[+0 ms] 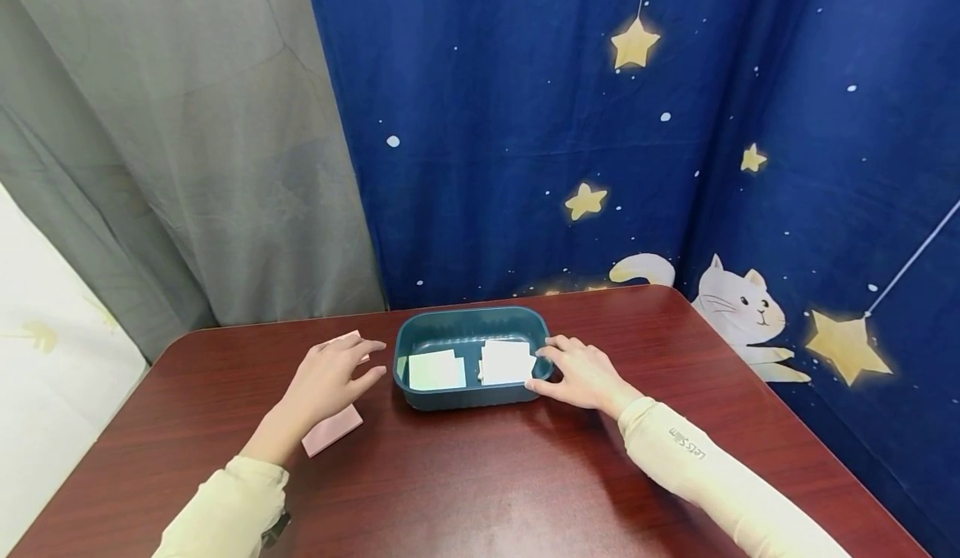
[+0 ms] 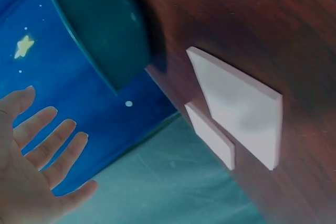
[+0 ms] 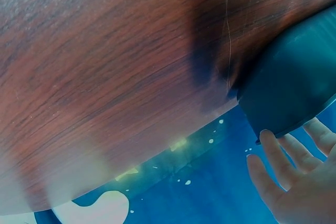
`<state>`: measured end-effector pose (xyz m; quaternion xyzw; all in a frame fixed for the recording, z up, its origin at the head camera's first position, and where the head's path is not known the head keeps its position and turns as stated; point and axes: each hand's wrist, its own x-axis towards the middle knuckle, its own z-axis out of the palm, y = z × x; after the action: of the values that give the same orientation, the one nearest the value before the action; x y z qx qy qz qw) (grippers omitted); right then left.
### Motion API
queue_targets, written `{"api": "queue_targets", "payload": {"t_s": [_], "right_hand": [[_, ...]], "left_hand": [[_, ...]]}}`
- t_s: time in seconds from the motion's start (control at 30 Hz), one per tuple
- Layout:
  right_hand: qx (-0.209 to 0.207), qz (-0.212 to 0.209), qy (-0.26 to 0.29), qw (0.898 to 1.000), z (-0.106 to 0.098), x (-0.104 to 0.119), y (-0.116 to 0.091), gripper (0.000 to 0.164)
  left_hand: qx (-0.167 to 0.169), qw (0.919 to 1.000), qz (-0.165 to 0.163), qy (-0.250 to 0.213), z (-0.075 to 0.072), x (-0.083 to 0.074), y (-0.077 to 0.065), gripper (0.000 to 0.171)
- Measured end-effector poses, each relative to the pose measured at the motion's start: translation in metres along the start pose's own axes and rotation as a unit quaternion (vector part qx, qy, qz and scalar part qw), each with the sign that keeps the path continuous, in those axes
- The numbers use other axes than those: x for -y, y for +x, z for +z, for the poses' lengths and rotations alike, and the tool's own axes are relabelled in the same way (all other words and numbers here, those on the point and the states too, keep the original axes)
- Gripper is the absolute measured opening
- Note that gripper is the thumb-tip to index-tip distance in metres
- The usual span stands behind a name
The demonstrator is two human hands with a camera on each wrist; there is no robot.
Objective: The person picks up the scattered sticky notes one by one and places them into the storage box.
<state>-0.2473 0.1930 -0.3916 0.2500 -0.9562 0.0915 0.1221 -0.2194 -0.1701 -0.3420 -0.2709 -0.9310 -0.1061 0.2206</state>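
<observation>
A dark teal rectangular container point(image 1: 472, 397) stands on the table. Inside lie pale flat pads, a greenish-white group point(image 1: 433, 371) on the left and a white stack point(image 1: 506, 363) on the right. My left hand point(image 1: 330, 379) hovers just left of the container, its fingers spread and holding nothing. Below that hand are two flat pink pads, a larger one point(image 2: 241, 100) and a smaller one point(image 2: 211, 136); the hand partly hides them in the head view. At the container's right end, my right hand point(image 1: 581, 373) has its fingertips at the rim, fingers spread.
The reddish-brown wooden table point(image 1: 465, 483) has its far edge just behind the container. A grey curtain point(image 1: 195, 141) and a blue star-patterned curtain point(image 1: 510, 125) hang behind it. White cloth point(image 1: 45, 375) shows at the left.
</observation>
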Motion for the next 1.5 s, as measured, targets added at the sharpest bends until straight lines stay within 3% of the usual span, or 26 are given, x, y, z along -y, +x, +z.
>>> {"api": "queue_targets", "payload": {"t_s": [0.37,0.87,1.27,1.5], "right_hand": [[-0.005,-0.003,0.001,1.000,-0.001,0.000,-0.001,0.062],[0.001,0.004,0.007,1.000,-0.001,0.001,-0.002,0.061],[0.000,0.002,0.007,1.000,-0.001,0.000,-0.002,0.061],[0.003,0.003,0.007,1.000,-0.002,0.000,-0.002,0.061]], "left_hand": [[0.031,0.9988,-0.037,0.009,0.006,0.011,-0.014,0.030],[0.108,0.9899,-0.092,0.008,0.025,0.027,-0.034,0.047],[0.189,0.9715,-0.143,-0.003,0.040,0.038,-0.048,0.064],[0.204,0.9663,-0.157,0.000,0.043,0.040,-0.051,0.068]]}}
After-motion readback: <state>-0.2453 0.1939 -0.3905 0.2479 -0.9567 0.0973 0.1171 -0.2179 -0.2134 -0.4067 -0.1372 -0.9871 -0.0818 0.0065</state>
